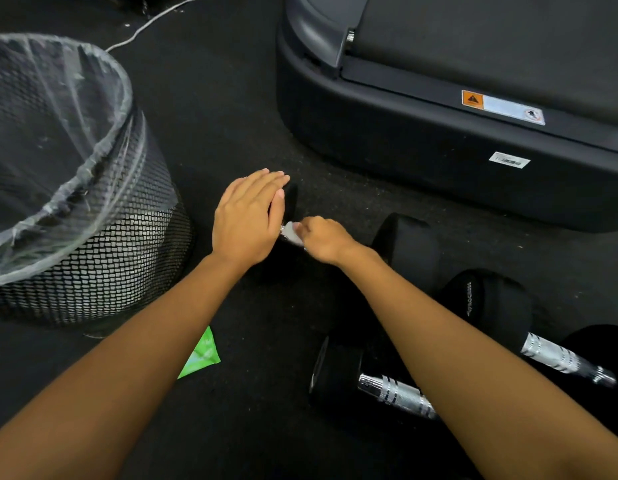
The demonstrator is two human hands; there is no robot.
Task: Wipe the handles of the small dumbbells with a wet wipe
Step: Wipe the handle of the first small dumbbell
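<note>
A small black dumbbell (291,202) lies on the dark floor in the middle of the view. My left hand (247,220) rests flat on its far head, fingers together. My right hand (323,239) is closed on a white wet wipe (293,233) that is wrapped on the dumbbell's metal handle; most of the handle is hidden. Two more dumbbells with chrome handles, one (394,393) near and one (557,358) further right, lie at the lower right, partly behind my right forearm. Another black dumbbell head (409,247) sits just right of my right hand.
A black mesh bin (103,258) with a clear plastic liner stands at the left. A green wipe packet (202,355) lies on the floor under my left forearm. A treadmill base (422,143) fills the upper right. A white cable (155,20) runs across the top.
</note>
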